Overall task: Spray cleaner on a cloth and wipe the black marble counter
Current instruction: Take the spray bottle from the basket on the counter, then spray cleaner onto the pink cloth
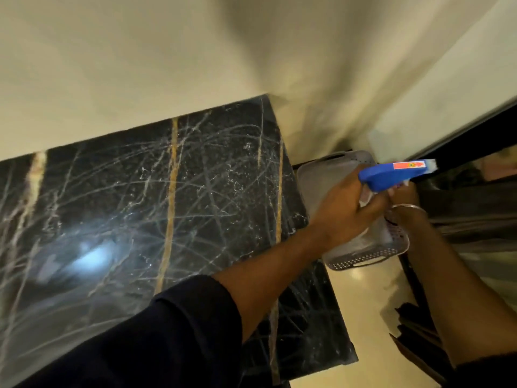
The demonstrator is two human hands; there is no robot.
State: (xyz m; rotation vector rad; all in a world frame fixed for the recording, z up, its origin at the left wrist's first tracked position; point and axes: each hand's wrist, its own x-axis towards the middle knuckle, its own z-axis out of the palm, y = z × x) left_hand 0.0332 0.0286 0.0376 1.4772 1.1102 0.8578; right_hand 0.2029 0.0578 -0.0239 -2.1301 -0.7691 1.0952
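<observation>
Left hand at right of frame, fingers wrapped around blue-topped spray bottle over grey basket, right hand behind it, grip unclear, black marble bench filling left.

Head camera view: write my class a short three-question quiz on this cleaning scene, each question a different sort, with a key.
1. True or false: the spray bottle stands on the black marble counter.
2. Which hand grips the bottle? A left hand B right hand
3. Fill in: the bottle is held above a grey perforated ____.

Key: 1 false, it is held in the air; 2 A; 3 basket.
</observation>
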